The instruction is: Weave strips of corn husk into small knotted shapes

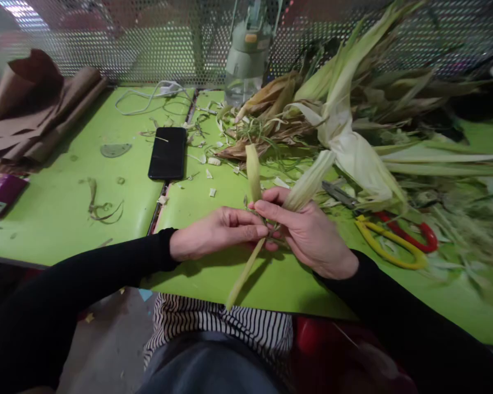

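Observation:
Between my two hands, over the front edge of the green table (205,273), are strips of pale corn husk. My left hand (224,230) pinches a narrow husk strip (246,271) that hangs down past the table edge; another piece (253,172) sticks up above the fingers. My right hand (308,230) is closed on the lower end of a long corn husk (312,180), whose twisted, wide leaves (353,148) spread up to the right. The exact join between the strips is hidden by my fingers.
Scissors (388,241) with yellow and red handles lie right of my right hand. A black phone (167,153), a clear protractor (115,149) and husk scraps are on the left. Behind stand a water bottle (246,65), piled dry husks (279,104) and a perforated metal panel (148,44). Brown paper (61,115) lies far left.

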The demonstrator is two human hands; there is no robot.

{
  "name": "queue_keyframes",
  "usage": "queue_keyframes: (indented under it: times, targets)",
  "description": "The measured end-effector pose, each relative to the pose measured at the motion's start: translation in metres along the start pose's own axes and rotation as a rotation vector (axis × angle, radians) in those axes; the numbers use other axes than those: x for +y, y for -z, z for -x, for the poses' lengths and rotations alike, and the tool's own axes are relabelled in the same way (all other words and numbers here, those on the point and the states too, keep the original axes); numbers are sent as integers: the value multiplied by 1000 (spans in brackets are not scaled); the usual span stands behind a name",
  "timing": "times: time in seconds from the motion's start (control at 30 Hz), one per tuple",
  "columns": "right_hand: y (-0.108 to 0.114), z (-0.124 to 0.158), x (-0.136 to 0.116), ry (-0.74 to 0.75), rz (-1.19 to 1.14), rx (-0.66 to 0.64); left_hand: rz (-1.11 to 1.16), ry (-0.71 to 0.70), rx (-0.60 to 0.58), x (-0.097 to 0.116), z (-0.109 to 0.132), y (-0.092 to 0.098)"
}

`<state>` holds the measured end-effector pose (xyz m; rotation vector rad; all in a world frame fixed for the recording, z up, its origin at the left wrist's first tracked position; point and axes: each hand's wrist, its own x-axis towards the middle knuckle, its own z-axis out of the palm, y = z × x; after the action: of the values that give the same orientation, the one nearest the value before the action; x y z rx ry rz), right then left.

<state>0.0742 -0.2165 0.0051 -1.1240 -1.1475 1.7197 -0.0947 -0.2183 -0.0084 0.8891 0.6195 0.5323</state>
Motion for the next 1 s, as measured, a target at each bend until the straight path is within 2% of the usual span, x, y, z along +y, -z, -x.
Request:
queue_keyframes:
  times: [0.1, 0.2, 0.27, 0.33, 0.37, 0.4, 0.43, 0.53, 0.6, 0.7, 0.77, 0.87, 1.0]
  targets:
    - [1, -4, -1, 19, 83, -34, 7, 7, -5, 1, -2, 1]
    - [11, -9, -7, 182, 329, 5, 41, -33, 48, 7, -4, 3]
    - [20, -11, -11, 388, 577, 139, 86, -91, 136, 12, -5, 4]
    - [26, -11, -10, 679, 806, 367, 150, -181, 243, 17, -6, 6]
    - [27, -11, -8, 816, 910, 407, 182, -228, 288, 18, -7, 7]
    - [26, -11, -5, 902, 991, 374, 206, -268, 319, 18, -8, 9]
    - [24, -10, -2, 914, 1038, 273, 222, -299, 336, 18, -9, 10]
    - [12, -7, 8, 746, 1078, 85, 221, -345, 354, 15, -12, 13]
    - [7, -4, 10, 752, 1191, 66, 187, -347, 378, 13, -14, 15]
    - [9, -2, 5, 947, 1526, 105, 100, -302, 411, 13, -15, 17]
    - [14, -2, 0, 1034, 1655, 163, 58, -251, 404, 16, -14, 16]
    - [22, -5, -5, 1046, 1553, 167, 89, -147, 354, 23, -8, 14]
    - [24, -6, -7, 801, 1225, 48, 138, -13, 268, 29, 0, 11]
